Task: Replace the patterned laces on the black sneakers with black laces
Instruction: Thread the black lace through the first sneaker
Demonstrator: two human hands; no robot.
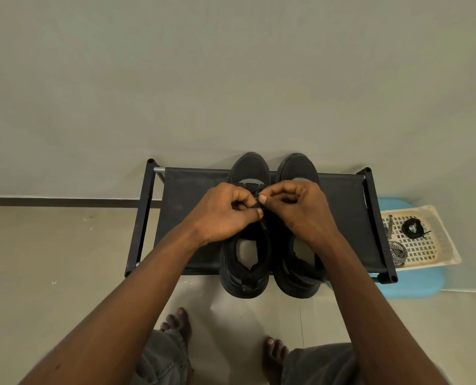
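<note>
The black lace (257,204) is pinched by curled fingertips of the left hand (223,215) and right hand (300,209), above two black sneakers (249,165).

left: bare shelf fabric (192,190), passable | centre: black sneakers (245,282) side by side, blocking | right: rack end frame (377,218), basket (442,232) just beyond (coiled laces (405,228) inside)

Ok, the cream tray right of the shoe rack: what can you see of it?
The cream tray is a shallow plastic rectangle with a gridded, perforated floor and a yellowed rim. It sits flat on a blue surface, beside the black rack. A coiled black lace lies inside; a patterned lace drapes over its left edge.
</note>
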